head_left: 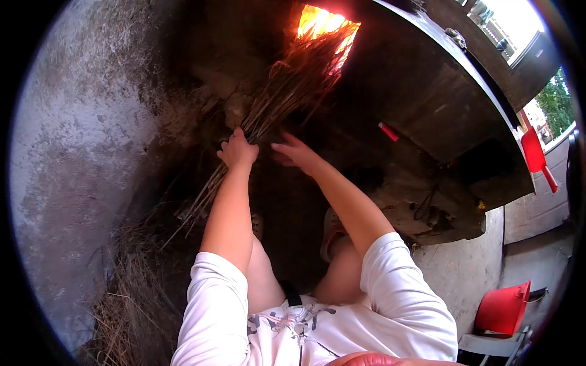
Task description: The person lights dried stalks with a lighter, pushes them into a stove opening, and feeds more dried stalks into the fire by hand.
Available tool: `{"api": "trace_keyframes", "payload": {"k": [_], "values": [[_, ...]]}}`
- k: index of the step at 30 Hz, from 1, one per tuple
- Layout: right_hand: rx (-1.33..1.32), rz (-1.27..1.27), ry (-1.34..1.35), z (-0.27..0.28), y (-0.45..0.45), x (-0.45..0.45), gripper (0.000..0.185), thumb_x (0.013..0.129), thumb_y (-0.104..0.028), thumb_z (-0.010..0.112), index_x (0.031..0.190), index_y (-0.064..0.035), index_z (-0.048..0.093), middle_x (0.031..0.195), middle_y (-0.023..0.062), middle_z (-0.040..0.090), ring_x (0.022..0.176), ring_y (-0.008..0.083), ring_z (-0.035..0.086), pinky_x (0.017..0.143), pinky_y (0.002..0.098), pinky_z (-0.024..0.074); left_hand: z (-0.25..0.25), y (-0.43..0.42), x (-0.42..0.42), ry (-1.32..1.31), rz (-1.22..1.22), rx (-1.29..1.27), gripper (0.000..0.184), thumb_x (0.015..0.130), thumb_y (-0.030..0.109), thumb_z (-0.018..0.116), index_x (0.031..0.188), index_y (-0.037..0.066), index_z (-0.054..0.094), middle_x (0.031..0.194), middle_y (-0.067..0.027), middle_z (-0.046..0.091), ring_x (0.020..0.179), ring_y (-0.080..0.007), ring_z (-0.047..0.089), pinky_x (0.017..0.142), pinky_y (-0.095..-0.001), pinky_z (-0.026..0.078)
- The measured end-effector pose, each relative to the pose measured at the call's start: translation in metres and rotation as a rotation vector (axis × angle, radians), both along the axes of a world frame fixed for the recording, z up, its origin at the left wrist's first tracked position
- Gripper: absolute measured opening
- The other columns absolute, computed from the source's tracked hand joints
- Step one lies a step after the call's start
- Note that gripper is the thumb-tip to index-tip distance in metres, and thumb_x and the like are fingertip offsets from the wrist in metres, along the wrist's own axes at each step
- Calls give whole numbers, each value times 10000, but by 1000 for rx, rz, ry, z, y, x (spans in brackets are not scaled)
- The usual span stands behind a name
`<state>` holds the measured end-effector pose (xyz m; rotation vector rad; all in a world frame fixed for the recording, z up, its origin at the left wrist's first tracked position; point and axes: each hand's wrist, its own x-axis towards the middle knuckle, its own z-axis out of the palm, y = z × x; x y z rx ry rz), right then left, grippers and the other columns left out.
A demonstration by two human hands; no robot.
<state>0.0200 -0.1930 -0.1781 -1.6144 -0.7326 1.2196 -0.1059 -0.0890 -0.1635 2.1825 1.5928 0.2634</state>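
My left hand (238,150) is closed round a long bundle of thin dry stalks (274,104). The bundle slants up to the right, and its far ends reach into a bright fire (323,23) in a square stove opening. Its near ends stick out below my hand to the lower left. My right hand (295,151) is just right of the bundle, its fingers apart and nothing in them.
More dry stalks (134,305) lie at the lower left by the rough wall (79,146). A red lighter-like object (388,131) rests on the dark stove front. At the right are a red scoop (533,149) and a red bucket (502,310) on a stool (488,345).
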Motion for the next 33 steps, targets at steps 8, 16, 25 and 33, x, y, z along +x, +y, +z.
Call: {"api": "trace_keyframes", "payload": {"k": [8,16,25,33], "values": [[-303,122,-155,4,-47,61,631,811,-430,595,1332,-147,379,1211,83,513,1039,209,534,881,386,416,-1,3,-4,29,-44,44,561,690,254,689,1179,95,465,1164,-82,542,1149,-278,404,913,-416,317],[-352,23,-241,4,-89,73,530,840,-382,553,1289,-129,427,1113,21,568,975,135,547,823,319,416,1,3,-3,53,-60,35,596,691,266,701,1199,86,447,1165,-94,539,1142,-276,405,900,-411,315],[-838,817,-872,-85,-129,103,604,870,-429,454,1377,-143,290,1420,119,273,1281,306,295,1040,417,278,-6,2,0,163,-104,-60,778,711,325,698,1330,84,293,1247,-99,477,1178,-272,373,924,-419,290],[-545,596,-855,-101,-126,99,538,847,-383,520,1281,-93,388,1222,145,435,1121,305,427,928,387,365,-12,2,8,215,-88,-85,857,712,348,689,1372,89,206,1289,-105,435,1201,-278,349,945,-420,277]]}}
